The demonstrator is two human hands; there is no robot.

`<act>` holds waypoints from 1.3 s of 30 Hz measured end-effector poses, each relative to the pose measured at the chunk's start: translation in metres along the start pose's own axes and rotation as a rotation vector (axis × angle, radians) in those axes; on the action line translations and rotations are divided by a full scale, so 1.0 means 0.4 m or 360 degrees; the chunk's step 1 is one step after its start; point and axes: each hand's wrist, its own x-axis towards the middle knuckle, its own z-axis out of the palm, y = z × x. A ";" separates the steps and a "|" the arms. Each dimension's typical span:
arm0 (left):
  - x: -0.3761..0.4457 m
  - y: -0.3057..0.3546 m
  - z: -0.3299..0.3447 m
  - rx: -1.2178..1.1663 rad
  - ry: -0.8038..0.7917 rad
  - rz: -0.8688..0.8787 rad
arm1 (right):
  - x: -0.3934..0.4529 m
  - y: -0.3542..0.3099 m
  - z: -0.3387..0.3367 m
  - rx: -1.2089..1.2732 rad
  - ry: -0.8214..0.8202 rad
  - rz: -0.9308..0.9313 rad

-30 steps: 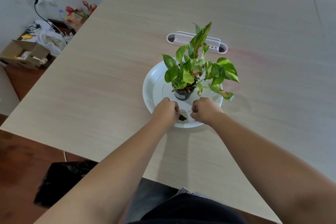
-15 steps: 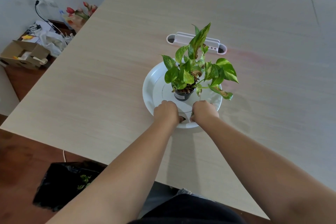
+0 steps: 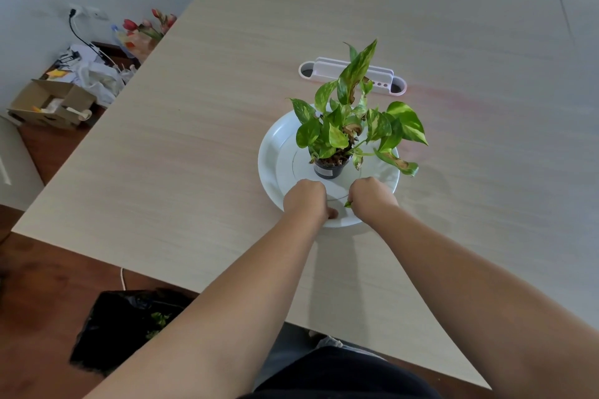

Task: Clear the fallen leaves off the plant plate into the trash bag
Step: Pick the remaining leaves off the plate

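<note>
A white round plant plate sits on the table with a small black pot of green variegated plant at its middle. Both my hands rest on the plate's near rim. My left hand is closed, its contents hidden under the fingers. My right hand is closed with a green leaf tip sticking out on its left side. A black trash bag lies on the floor below the table's near-left edge, with some green leaves inside.
A white desk organiser lies behind the plant. The wooden table stretches wide to left and right. On the floor at left are a cardboard box, white bags, a flower bunch and a wall socket with cable.
The dark leaf seen between my hands a second ago is gone from sight. Both hands have closed and drawn slightly together on the plate's near rim; the trash bag shows more.
</note>
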 end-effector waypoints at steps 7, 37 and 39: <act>0.003 -0.011 -0.010 0.0026 0.0019 -0.0015 | -0.007 -0.015 -0.007 0.0199 -0.0041 0.0087; 0.010 -0.127 -0.103 -0.0762 -0.0034 -0.0051 | -0.027 0.075 -0.062 0.1872 0.0047 0.0669; 0.004 -0.128 -0.096 -0.0741 -0.0084 -0.0042 | -0.030 0.071 -0.060 0.1753 0.0048 0.0604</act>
